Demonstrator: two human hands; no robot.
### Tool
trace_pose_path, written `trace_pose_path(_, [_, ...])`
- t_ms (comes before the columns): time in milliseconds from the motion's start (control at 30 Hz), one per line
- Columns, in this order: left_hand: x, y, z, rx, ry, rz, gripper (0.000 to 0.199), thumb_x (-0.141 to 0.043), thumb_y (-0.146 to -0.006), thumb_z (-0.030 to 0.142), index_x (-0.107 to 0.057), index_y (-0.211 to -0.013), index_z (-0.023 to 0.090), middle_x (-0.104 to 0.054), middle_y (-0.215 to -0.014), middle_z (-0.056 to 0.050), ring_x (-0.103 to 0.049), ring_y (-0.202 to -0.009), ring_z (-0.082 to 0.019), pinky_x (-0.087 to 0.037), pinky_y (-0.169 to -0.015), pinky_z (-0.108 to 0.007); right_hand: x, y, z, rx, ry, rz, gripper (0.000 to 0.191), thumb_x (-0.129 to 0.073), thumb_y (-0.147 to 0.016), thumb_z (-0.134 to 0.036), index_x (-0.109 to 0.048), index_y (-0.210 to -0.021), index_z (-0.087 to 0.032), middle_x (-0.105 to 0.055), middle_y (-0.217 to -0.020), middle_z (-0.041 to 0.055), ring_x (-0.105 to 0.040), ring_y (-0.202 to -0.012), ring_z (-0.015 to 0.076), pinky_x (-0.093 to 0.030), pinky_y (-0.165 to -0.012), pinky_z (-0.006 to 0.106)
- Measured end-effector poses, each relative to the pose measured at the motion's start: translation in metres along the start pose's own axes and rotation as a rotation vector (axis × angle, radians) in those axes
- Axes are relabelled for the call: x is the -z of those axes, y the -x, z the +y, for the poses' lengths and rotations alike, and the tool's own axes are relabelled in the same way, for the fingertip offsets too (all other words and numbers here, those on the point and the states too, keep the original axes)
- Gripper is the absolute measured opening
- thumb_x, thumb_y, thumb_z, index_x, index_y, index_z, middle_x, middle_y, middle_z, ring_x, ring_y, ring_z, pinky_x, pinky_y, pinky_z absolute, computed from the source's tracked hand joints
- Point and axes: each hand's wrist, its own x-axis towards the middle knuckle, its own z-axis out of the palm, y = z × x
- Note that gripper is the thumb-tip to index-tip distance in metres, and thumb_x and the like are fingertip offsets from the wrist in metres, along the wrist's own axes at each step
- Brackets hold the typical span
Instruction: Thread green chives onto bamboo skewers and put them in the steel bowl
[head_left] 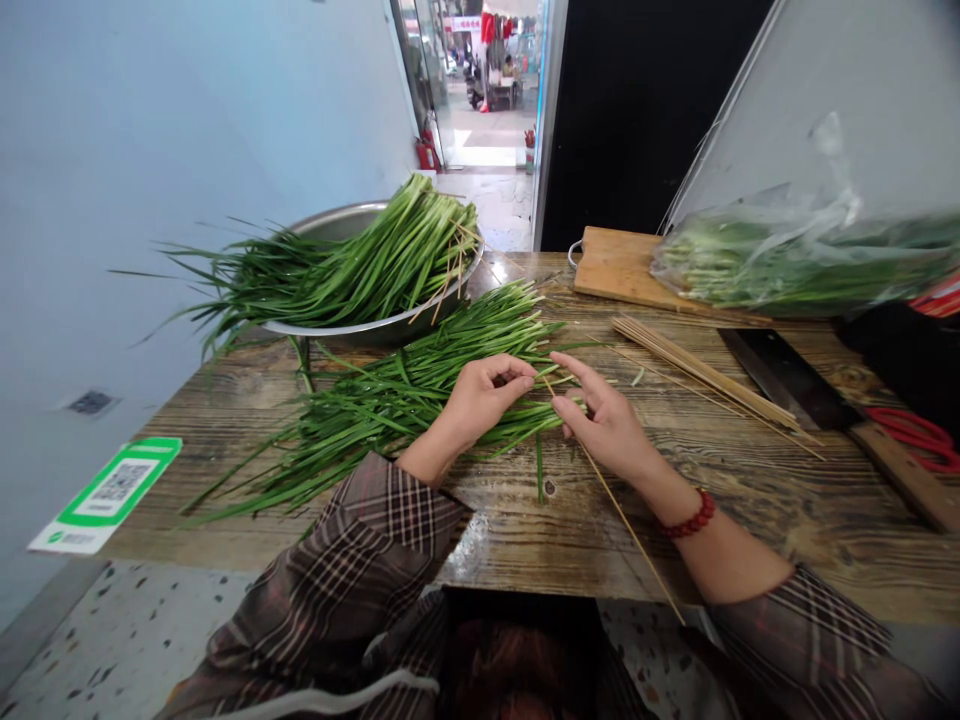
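Note:
My right hand point(604, 420) holds a long thin bamboo skewer point(626, 525), which slants from the fingertips down past the table's front edge. Its index finger reaches forward, and the thumb lies close to the stick. Facing it, my left hand point(487, 400) is closed in a pinch at the skewer's upper end, with a garlic chive stalk point(551, 375) seemingly between thumb and forefinger; the exact contact is too small to make out. Under and behind both hands spreads a loose pile of green garlic chives point(390, 400), pale stem ends toward the right.
A metal basin point(352, 325) heaped with chives, some on skewers point(450, 265), stands at the back left. To the right lie a skewer bundle point(697, 370), a cleaver point(795, 380), red-handled scissors point(915, 435), a cutting board point(619, 265) and a plastic bag of greens point(795, 255).

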Motion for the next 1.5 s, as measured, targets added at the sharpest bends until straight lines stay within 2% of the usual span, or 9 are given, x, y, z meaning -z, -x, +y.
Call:
trace_pose_path(400, [0.000, 0.000, 0.000, 0.009, 0.025, -0.030, 0.012, -0.067, -0.077, 0.023, -0.072, -0.080, 0.013, -0.067, -0.074, -0.002, -0.055, -0.067, -0.012, -0.040, -0.066, -0.023, 0.001, 0.000, -0.001, 0.045, 0.046, -0.001, 0.053, -0.052, -0.090, -0.026, -0.042, -0.142, -0.021, -0.055, -0.063, -0.0048, -0.053, -0.056, 0.0123, -0.044, -0.058, 0.028])
trace_pose_path(800, [0.002, -0.001, -0.003, -0.255, -0.229, -0.047, 0.011, -0.061, -0.083, 0.018, -0.071, -0.078, 0.014, -0.062, -0.072, -0.002, -0.055, -0.069, -0.012, -0.040, -0.066, -0.025, 0.002, -0.001, 0.002, 0.037, 0.109, 0.009, 0.053, -0.052, -0.091, -0.029, -0.041, -0.142, -0.022, -0.055, -0.061, -0.0052, -0.053, -0.052, 0.0127, -0.044, -0.055, 0.028])
trace_pose_path(1000, [0.000, -0.002, -0.005, -0.306, -0.255, -0.089, 0.011, -0.060, -0.083, 0.015, -0.070, -0.077, 0.015, -0.064, -0.073, -0.003, -0.058, -0.073, -0.014, -0.044, -0.070, -0.026, 0.002, 0.000, 0.004, 0.028, 0.099, -0.006, 0.051, -0.051, -0.091, -0.030, -0.041, -0.141, -0.023, -0.055, -0.060, -0.0053, -0.054, -0.052, 0.0130, -0.044, -0.055, 0.028])
trace_pose_path(1100, [-0.003, 0.000, -0.006, -0.321, -0.255, -0.133, 0.011, -0.060, -0.083, 0.015, -0.070, -0.078, 0.015, -0.066, -0.076, -0.004, -0.060, -0.076, -0.015, -0.046, -0.074, -0.027, 0.002, -0.001, 0.004, 0.012, 0.088, 0.005, 0.046, -0.052, -0.090, -0.031, -0.044, -0.135, -0.022, -0.057, -0.063, -0.0049, -0.057, -0.054, 0.0131, -0.046, -0.057, 0.028])
trace_pose_path(1267, [-0.001, 0.001, -0.004, -0.304, -0.243, -0.282, 0.017, -0.055, -0.088, 0.019, -0.072, -0.086, 0.015, -0.068, -0.084, -0.006, -0.062, -0.081, -0.016, -0.049, -0.077, -0.028, 0.004, -0.004, 0.006, -0.058, 0.148, 0.011, 0.031, -0.055, -0.089, -0.035, -0.053, -0.114, -0.019, -0.060, -0.058, -0.0044, -0.056, -0.052, 0.0132, -0.043, -0.055, 0.027])
trace_pose_path(1333, [0.003, -0.002, -0.005, -0.299, -0.268, -0.261, 0.019, -0.054, -0.089, 0.021, -0.073, -0.090, 0.015, -0.069, -0.088, -0.007, -0.064, -0.084, -0.017, -0.050, -0.079, -0.029, 0.005, -0.005, 0.009, -0.078, 0.170, 0.003, 0.026, -0.056, -0.087, -0.037, -0.055, -0.107, -0.019, -0.060, -0.057, -0.0043, -0.055, -0.049, 0.0130, -0.041, -0.053, 0.026])
trace_pose_path(1433, [0.009, -0.009, -0.012, -0.278, -0.376, -0.118, 0.020, -0.054, -0.088, 0.018, -0.073, -0.094, 0.015, -0.070, -0.092, -0.008, -0.064, -0.089, -0.018, -0.050, -0.083, -0.032, 0.005, -0.006, 0.013, -0.099, 0.179, 0.019, 0.023, -0.058, -0.085, -0.038, -0.057, -0.100, -0.020, -0.061, -0.058, -0.0036, -0.055, -0.049, 0.0131, -0.040, -0.052, 0.026])
trace_pose_path(1500, [0.011, -0.012, -0.020, -0.257, -0.468, -0.078, 0.020, -0.054, -0.087, 0.014, -0.072, -0.095, 0.015, -0.071, -0.094, -0.008, -0.064, -0.090, -0.018, -0.050, -0.085, -0.033, 0.005, -0.007, 0.016, -0.099, 0.173, 0.020, 0.022, -0.058, -0.085, -0.038, -0.057, -0.098, -0.020, -0.062, -0.061, -0.0027, -0.058, -0.051, 0.0135, -0.041, -0.052, 0.025])
